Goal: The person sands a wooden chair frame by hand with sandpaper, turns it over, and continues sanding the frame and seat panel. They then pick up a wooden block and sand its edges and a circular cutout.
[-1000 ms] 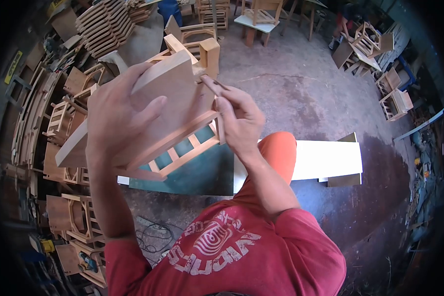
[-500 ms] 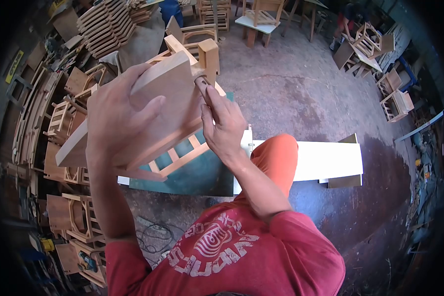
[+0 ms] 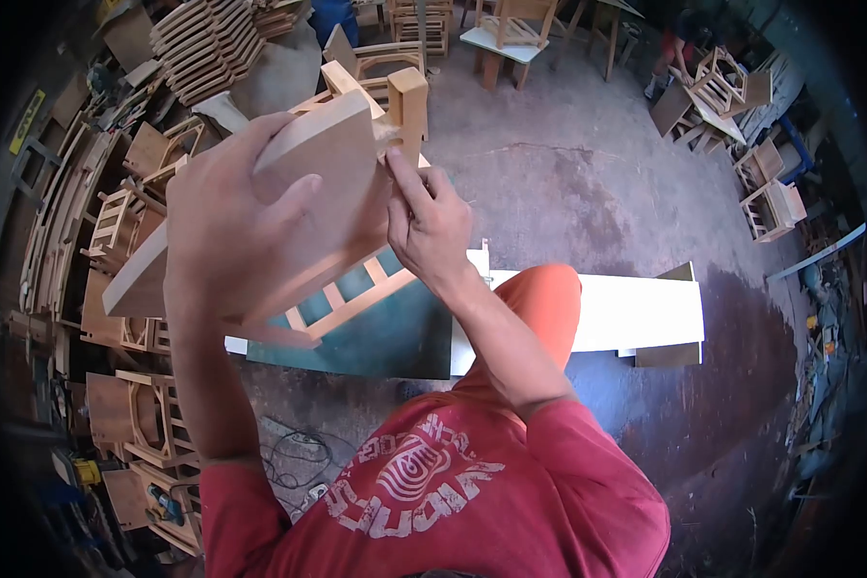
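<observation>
A pale wooden chair (image 3: 347, 183) is tilted up in front of me, its flat board facing me and its slats below. My left hand (image 3: 231, 212) grips the board's edge at the left, thumb lying on the face and fingers over the far side. At the right end, my right hand (image 3: 429, 222) is closed, its index fingertip pressed to the joint between the board and a leg (image 3: 409, 111). A small brown piece, apparently folded sandpaper, is mostly hidden under those fingertips. Beneath the chair is a dark green work surface (image 3: 385, 337).
A white board (image 3: 636, 313) extends right, past my orange-clad knee (image 3: 539, 299). Chairs (image 3: 144, 414) and stacked wooden parts (image 3: 207, 48) line the left side. Another person (image 3: 679, 48) works on a chair at the back right. A cable (image 3: 299, 453) lies on the floor.
My right hand has shifted slightly left and up along the joint, and the brown piece shows less under its fingers. The left hand keeps its hold on the chair.
</observation>
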Action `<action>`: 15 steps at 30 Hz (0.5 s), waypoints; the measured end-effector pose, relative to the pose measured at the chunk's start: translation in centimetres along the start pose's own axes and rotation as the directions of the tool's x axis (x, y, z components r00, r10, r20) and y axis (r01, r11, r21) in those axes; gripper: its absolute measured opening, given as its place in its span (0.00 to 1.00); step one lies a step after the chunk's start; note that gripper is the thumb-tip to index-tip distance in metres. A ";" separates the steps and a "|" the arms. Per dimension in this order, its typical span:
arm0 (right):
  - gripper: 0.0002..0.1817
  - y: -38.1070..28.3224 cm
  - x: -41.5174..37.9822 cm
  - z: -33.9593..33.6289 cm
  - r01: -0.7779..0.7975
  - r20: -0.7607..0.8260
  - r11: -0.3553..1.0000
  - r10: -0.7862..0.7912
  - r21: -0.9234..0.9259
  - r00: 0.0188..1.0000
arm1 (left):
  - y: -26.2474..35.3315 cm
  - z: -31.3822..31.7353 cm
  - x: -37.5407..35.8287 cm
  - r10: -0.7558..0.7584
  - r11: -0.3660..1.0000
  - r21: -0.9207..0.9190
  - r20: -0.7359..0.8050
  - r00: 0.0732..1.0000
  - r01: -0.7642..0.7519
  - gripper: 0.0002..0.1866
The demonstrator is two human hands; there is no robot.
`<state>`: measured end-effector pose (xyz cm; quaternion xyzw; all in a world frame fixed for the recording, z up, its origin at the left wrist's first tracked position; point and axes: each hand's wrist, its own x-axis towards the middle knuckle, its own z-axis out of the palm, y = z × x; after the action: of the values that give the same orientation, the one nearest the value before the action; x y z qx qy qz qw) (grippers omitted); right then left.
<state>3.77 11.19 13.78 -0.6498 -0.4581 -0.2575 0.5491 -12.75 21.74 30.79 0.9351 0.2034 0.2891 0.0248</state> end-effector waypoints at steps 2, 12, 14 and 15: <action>0.31 0.2 0.2 -0.1 0.000 0.078 0.998 0.005 -0.059 0.997 | 0.0 0.2 0.1 0.024 0.999 0.047 -0.035 0.999 -0.022 0.28; 0.36 -1.0 0.4 1.4 -0.049 0.134 0.995 0.059 -0.084 0.989 | 0.5 -0.3 0.3 -0.030 0.998 -0.046 0.007 1.000 0.030 0.29; 0.43 -0.9 0.6 1.5 0.054 0.058 0.998 -0.052 -0.040 0.997 | 0.6 -0.3 0.4 -0.022 0.999 -0.043 0.000 1.000 0.022 0.29; 0.43 -0.7 0.4 1.3 0.040 0.060 0.998 -0.037 -0.047 0.998 | 0.5 -0.2 0.3 -0.010 0.999 -0.045 -0.007 1.000 0.010 0.29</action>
<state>3.13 12.53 14.13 -0.6611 -0.4802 -0.2598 0.5146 -12.45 21.39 31.17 0.9323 0.2016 0.2966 0.0466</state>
